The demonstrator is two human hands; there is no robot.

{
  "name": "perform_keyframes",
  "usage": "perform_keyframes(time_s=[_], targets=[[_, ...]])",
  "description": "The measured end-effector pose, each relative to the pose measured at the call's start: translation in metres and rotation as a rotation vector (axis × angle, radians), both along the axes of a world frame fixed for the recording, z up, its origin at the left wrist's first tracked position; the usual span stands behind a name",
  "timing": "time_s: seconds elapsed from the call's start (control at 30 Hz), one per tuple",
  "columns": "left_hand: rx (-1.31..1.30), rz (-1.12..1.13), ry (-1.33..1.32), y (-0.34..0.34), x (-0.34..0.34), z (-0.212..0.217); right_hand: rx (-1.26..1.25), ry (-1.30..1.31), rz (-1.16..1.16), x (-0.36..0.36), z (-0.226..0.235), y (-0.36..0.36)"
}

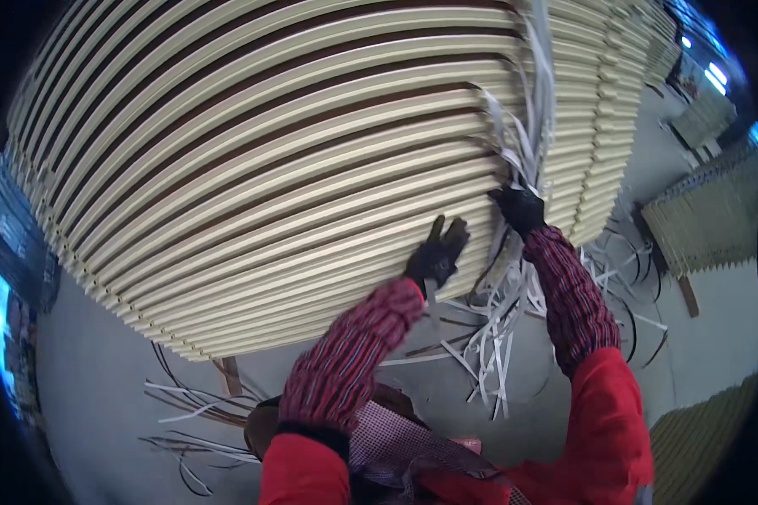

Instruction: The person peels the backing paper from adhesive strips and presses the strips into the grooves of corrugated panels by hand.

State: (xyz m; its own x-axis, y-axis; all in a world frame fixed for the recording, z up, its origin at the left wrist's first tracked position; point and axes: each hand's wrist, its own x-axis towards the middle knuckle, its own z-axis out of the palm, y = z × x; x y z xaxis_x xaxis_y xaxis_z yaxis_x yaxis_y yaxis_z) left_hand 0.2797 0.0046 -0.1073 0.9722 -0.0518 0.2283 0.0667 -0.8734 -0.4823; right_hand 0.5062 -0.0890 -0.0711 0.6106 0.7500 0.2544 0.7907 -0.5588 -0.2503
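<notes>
A large stack of cream-coloured ridged metal profiles (312, 168) fills the upper part of the head view, with dark gaps between the layers. A bundle of long white strips (537, 101) runs down over the stack, right of centre. Closed around the lower part of that bundle is my right hand (520, 209), in a dark glove. My left hand (438, 255), gloved too, lies near the front of the stack with its fingers spread and nothing in them. The loose ends of the strips (501, 337) hang below my right hand towards the floor.
Dark and white straps (198, 404) lie scattered on the grey floor (118, 362) at the lower left, others at the right. A wooden support (229, 376) shows under the stack. More stacks of profiles (707, 223) stand at the right and at the lower right (707, 438).
</notes>
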Motion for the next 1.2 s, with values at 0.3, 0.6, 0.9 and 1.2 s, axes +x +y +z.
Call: perform_keyframes(time_s=[0.3,0.6,0.9,1.2], targets=[[0.277,-0.082,0.095,0.139,-0.140,0.014,-0.115,-0.271,0.061,0.008,0.000,-0.006],[0.694,0.519,0.316,0.204,-0.380,-0.013,-0.401,-0.327,-0.004,0.039,-0.016,-0.006],[-0.952,1.928,-0.302,0.030,-0.684,-0.269,-0.471,-0.484,0.027,-0.106,-0.027,-0.013],[-1.706,1.759,-0.489,-0.111,-0.604,-0.404,-0.683,-0.180,0.661,-0.189,-0.073,0.024]])
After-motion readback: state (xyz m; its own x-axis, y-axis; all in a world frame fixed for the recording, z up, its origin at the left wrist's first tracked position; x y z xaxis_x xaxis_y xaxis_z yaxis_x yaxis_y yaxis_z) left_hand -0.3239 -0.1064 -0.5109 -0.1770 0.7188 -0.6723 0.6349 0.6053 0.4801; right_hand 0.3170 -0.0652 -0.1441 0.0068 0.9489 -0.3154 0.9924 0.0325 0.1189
